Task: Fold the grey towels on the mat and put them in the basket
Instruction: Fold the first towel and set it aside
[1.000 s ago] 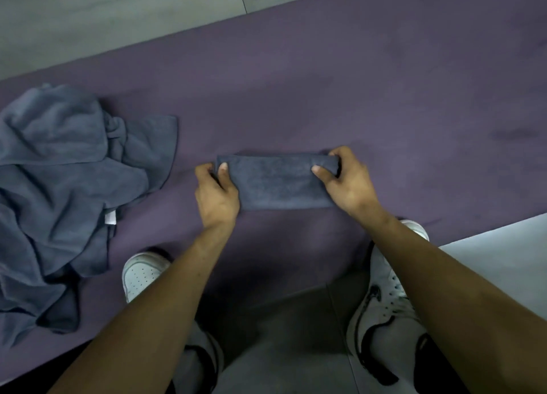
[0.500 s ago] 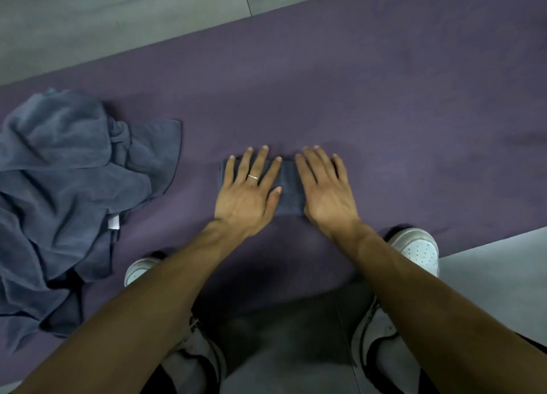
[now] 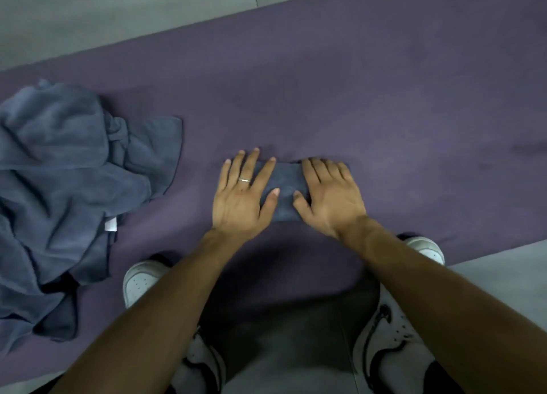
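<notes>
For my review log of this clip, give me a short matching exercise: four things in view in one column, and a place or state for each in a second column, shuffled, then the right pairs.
Things
1. folded towel
2. towel pile
3. left hand
4. mat

Places or states
A. crumpled in a heap at the left edge of the view
B. wears a ring, fingers spread flat
C. purple, lies on the grey floor
D. small rectangle pressed under both palms

Pairs: 1-D, 2-A, 3-B, 4-C

The right hand also lies flat on the folded towel.
</notes>
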Motion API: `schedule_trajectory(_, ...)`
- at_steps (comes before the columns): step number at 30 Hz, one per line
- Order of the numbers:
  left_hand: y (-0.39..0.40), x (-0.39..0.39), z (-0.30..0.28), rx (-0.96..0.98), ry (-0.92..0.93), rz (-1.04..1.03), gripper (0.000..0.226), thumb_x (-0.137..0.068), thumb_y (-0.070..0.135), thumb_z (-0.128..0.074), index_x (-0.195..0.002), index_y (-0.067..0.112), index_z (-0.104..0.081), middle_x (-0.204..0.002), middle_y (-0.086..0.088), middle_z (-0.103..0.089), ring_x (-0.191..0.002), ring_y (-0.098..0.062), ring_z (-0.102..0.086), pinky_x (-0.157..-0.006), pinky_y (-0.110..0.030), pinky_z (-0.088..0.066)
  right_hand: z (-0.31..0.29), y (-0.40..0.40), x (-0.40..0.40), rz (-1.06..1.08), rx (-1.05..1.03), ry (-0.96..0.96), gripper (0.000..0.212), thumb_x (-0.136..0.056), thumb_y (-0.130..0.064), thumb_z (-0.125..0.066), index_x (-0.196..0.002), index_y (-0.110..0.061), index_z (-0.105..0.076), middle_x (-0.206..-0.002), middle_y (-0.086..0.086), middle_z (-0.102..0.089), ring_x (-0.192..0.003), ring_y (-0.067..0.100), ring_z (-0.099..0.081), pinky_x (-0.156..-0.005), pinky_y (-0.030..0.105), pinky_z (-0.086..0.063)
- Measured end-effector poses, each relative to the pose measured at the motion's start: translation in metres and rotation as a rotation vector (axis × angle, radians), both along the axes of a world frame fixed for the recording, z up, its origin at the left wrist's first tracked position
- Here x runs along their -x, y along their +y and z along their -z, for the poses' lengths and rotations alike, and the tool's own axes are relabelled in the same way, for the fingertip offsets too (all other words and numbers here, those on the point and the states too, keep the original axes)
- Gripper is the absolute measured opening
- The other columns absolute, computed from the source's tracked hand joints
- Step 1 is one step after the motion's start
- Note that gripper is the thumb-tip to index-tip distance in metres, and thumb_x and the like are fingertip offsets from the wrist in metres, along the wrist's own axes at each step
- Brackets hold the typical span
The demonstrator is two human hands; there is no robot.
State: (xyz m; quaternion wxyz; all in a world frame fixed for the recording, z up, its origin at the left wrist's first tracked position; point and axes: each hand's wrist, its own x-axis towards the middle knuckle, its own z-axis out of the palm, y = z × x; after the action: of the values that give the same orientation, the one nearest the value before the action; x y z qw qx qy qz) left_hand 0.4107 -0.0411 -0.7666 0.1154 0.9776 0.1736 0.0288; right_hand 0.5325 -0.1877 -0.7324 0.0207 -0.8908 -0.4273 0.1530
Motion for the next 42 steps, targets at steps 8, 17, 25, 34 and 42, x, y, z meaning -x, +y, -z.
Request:
schedule_trajectory(8,-0.015,0.026,-0.034,0.889,-0.097,-1.122,0.052,-0.077,0.05,-0.069,-0.114,0.015,-0.061,-0.11,-0.003,-0.065,-0.106,-0.022,-0.06,-0.092,-0.031,-0.047,-0.041,0.052,-0.047,0.017,0.36,0.454,0.072,-0.069,-0.051,-0.068,-0.132,-0.024,-0.044,-0.13,0.001,-0.05,-0.114,0.026,-0.052,-0.094,0.037,-0.044)
schedule_trajectory(17,0.019,0.017,-0.065,1.523,-0.148,-0.931,0.031,-0.075,0.009,-0.075,-0.098,0.011,-0.055,-0.093,-0.007,-0.069,-0.087,-0.022,-0.066,-0.082,-0.04,-0.054,-0.043,0.042,-0.064,0.083,0.303,0.746,0.061,-0.054,-0.044,-0.071,-0.112,-0.033,-0.056,-0.11,-0.007,-0.062,-0.095,0.016,-0.061,-0.082,0.034,-0.053)
schedule_trajectory(25,0.042,-0.009,-0.098,1.951,-0.371,-0.722,0.042,-0.067,0.006,-0.06,-0.109,0.001,-0.061,-0.095,-0.009,-0.071,-0.088,-0.022,-0.069,-0.073,-0.031,-0.057,-0.077,0.041,-0.077,0.194,0.092,1.3,0.062,-0.061,-0.019,-0.079,-0.12,-0.024,-0.058,-0.116,0.004,-0.069,-0.104,0.025,-0.067,-0.091,0.042,-0.054)
schedule_trajectory(34,-0.014,-0.044,-0.088,1.872,-0.102,-0.841,0.036,-0.086,0.023,-0.064,-0.12,0.011,-0.061,-0.112,-0.009,-0.07,-0.099,-0.024,-0.068,-0.088,-0.04,-0.056,-0.056,0.031,-0.06,0.732,-0.412,1.314,0.044,-0.075,-0.018,-0.075,-0.118,-0.011,-0.064,-0.1,0.007,-0.075,-0.091,0.023,-0.072,-0.085,0.038,-0.057)
schedule_trajectory(42,-0.017,-0.139,-0.097,1.695,-0.081,-0.615,0.045,-0.081,-0.005,-0.06,-0.123,0.009,-0.057,-0.116,-0.01,-0.068,-0.101,-0.024,-0.066,-0.083,-0.037,-0.057,-0.069,-0.004,-0.127,0.822,-0.474,1.229,0.041,-0.071,-0.006,-0.062,-0.112,-0.015,-0.064,-0.107,0.007,-0.072,-0.102,0.027,-0.068,-0.092,0.046,-0.054)
